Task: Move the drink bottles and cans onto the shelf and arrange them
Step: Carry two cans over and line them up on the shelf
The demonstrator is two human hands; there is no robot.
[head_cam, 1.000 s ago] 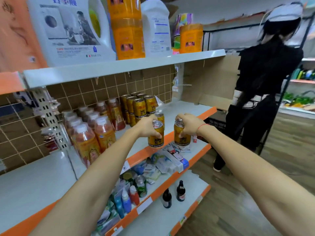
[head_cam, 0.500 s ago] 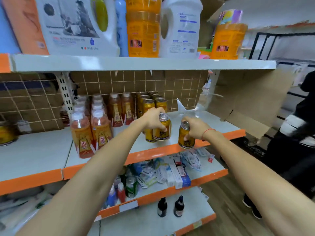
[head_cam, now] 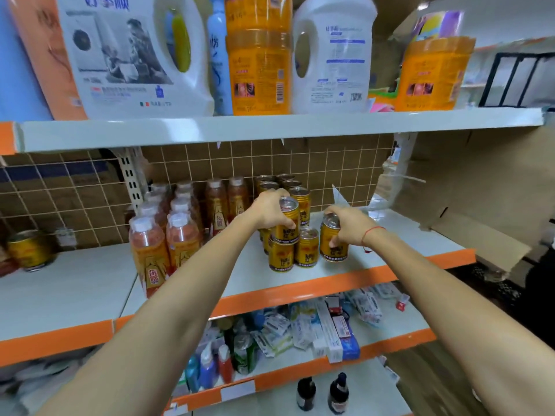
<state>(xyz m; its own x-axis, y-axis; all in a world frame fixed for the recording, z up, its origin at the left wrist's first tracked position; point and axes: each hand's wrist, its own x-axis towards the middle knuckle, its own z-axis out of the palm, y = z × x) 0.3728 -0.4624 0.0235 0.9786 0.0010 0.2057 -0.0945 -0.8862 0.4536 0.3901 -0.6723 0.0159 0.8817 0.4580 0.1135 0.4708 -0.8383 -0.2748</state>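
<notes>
**Hidden, cropped and blurred parts**

The left hand (head_cam: 267, 210) covers the near side of its gold can (head_cam: 286, 225), so the print there is unreadable. The right hand (head_cam: 348, 225) hides the right flank of a second gold can (head_cam: 330, 241). The detergent jugs (head_cam: 135, 55) on the upper shelf (head_cam: 270, 130) are cut off by the top edge. A can at far left (head_cam: 28, 249) is smeared. The rear tea bottles (head_cam: 183, 190) blur together. Packets on the lower shelf (head_cam: 300, 328) are too small to read.

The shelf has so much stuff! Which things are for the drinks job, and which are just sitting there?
For the job:
- gold can in the left hand
- gold can in the right hand
- stacked cans
- tea bottles

Just sitting there:
- detergent jugs
- packets below
- dark bottles
</notes>
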